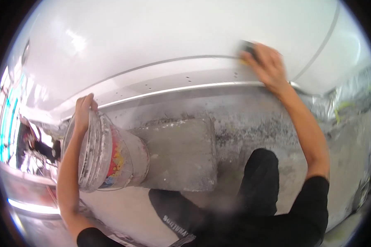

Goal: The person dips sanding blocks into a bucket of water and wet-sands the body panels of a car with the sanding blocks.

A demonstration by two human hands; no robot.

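Observation:
My right hand (270, 66) is closed around a small dark block with a yellow edge (248, 50). Motion blurs the block, and its exact kind cannot be made out. It lies against the lower part of a white vehicle panel (165, 37), by the dark line along it. My left hand (85, 108) has its fingers bent over the rim of a dirty whitish bucket (125, 160) with a red and yellow label. That hand is close to the panel's lower edge. The bucket's inside is mostly hidden by my left forearm.
Beside the bucket is a grey slab (183, 154) on the stained floor (255, 127). Crumpled clear plastic sheeting (344, 99) lies at the right end of the panel. A shiny sill strip (185, 88) runs below it. At far left a dark figure or object (45, 148) is unclear.

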